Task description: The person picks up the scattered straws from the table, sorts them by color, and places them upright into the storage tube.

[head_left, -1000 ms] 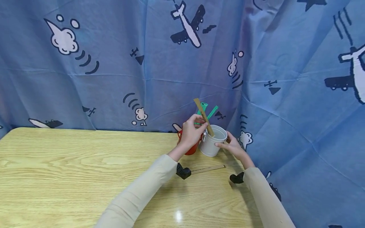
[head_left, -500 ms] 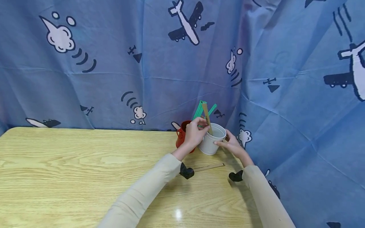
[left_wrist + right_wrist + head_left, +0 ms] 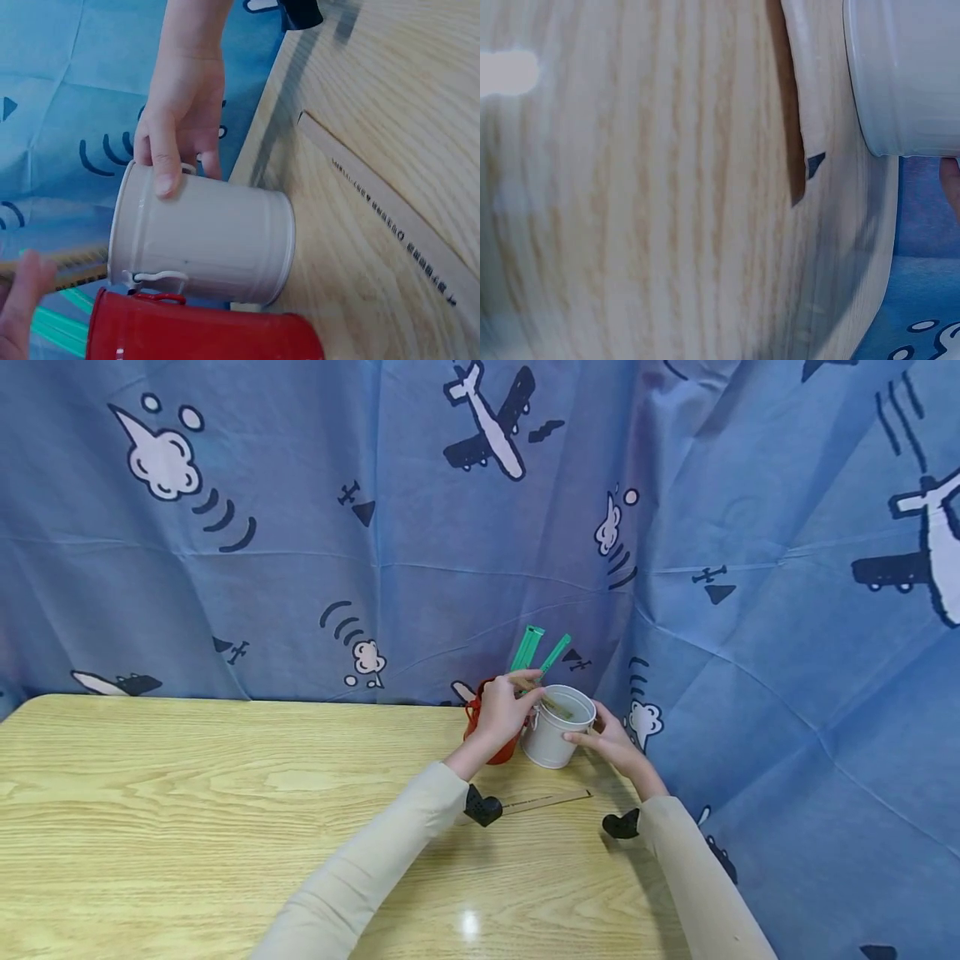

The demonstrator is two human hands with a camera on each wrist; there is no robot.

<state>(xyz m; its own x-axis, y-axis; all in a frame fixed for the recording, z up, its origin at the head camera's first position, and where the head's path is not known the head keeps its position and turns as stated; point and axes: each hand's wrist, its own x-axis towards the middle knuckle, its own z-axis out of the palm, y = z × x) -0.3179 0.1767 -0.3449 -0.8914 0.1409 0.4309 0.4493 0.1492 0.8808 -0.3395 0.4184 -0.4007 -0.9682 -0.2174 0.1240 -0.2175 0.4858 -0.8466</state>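
Observation:
My left hand [image 3: 501, 710] pinches a slim brown paper-wrapped stick with dark print [image 3: 79, 268], blurred in the left wrist view. Its lower end lies within the mouth of a white pail [image 3: 551, 747], and it leans low toward the left. My right hand [image 3: 617, 745] grips the pail's right side, thumb on the outer wall near the rim. Beside the white pail stands a red pail [image 3: 202, 330], partly behind my left hand in the head view. Green strips [image 3: 527, 647] rise behind that hand; whether they stand in the red pail is hidden.
Another flat brown printed strip [image 3: 390, 206] lies on the wooden table [image 3: 225, 793] in front of the pails. A blue patterned curtain [image 3: 300, 527] hangs right behind the table and along its right side. Black wrist devices [image 3: 483, 806] sit under both forearms.
The brown stick has gone from nearly upright to a low leftward slant, its top end dropping. My left hand shifted slightly right, then back left. The right hand keeps its hold on the white pail.

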